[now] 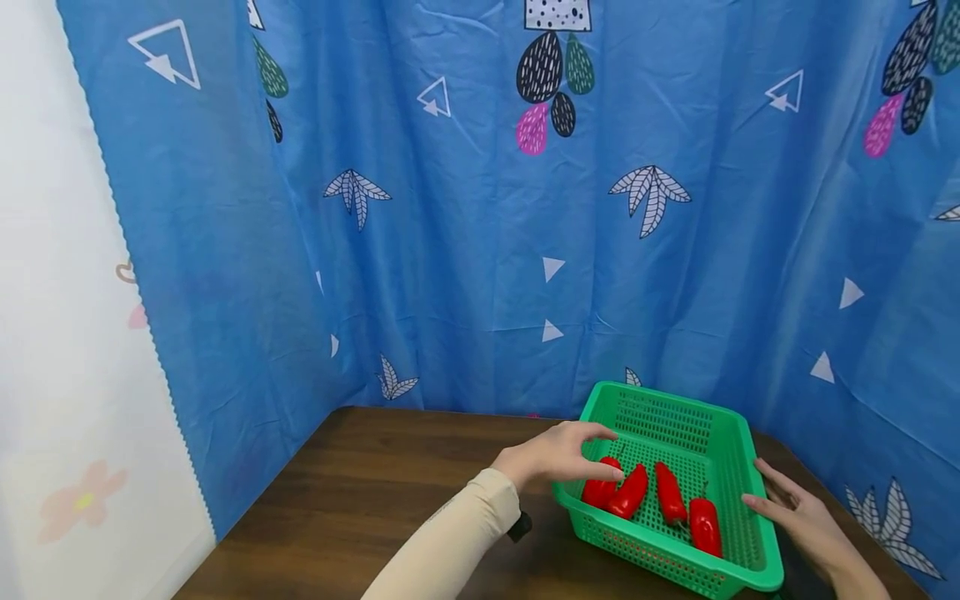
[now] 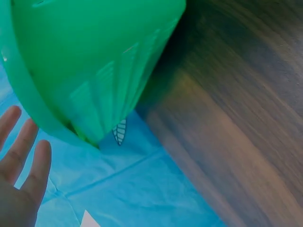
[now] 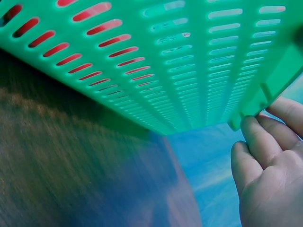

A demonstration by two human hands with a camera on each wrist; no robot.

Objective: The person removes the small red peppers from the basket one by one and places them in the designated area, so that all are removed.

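Observation:
A green plastic basket (image 1: 675, 557) with slotted walls sits at the right of the wooden table. Several red peppers (image 1: 670, 493) lie on its floor. Over the basket's left side is my left hand (image 1: 558, 454), thumb and fingers spread apart with nothing between them. In the left wrist view its straight fingers (image 2: 41, 165) are beside the rim. My right hand (image 1: 802, 517) holds the right rim, thumb over the top and fingers outside. The right wrist view has those fingers (image 3: 260, 142) bent up under the rim, while the thumb is hidden there.
The dark wooden table (image 1: 360, 492) stretches to the left of the basket. A blue patterned curtain (image 1: 465, 250) hangs close behind the table and along its right side. White patterned cloth (image 1: 82, 333) hangs at the far left.

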